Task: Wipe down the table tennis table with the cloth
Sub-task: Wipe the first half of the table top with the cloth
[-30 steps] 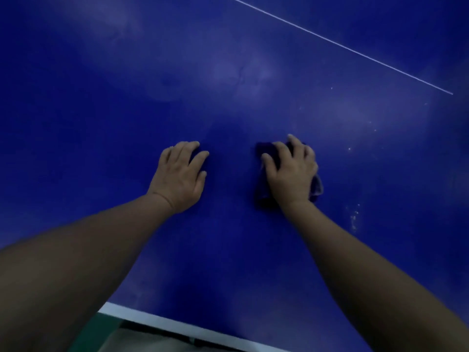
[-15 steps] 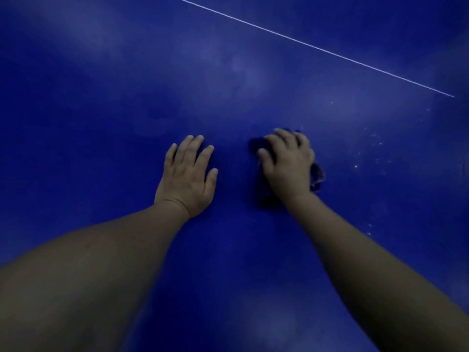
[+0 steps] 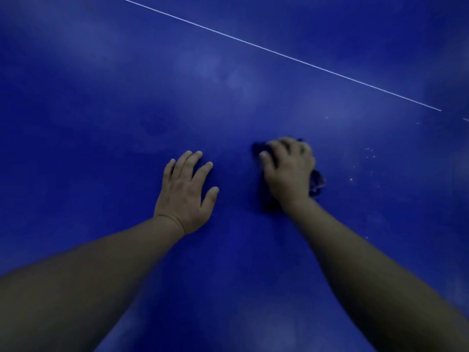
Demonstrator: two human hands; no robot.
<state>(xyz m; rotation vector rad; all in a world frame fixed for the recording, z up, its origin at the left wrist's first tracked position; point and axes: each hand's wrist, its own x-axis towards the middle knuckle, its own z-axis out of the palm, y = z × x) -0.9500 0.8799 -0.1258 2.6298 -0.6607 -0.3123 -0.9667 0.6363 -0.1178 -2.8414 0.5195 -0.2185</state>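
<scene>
The view is filled edge to edge by the deep blue, smooth top of the table tennis table (image 3: 101, 138), dim and sinking to near navy along the lower edge. A thin white painted line (image 3: 279, 55) runs straight across the upper part, slanting down from top left towards the right edge. Soft pale patches of reflected light (image 3: 203, 67) cloud the surface near that line, and a scatter of tiny white specks (image 3: 368, 154) dots the blue out on the right.
</scene>
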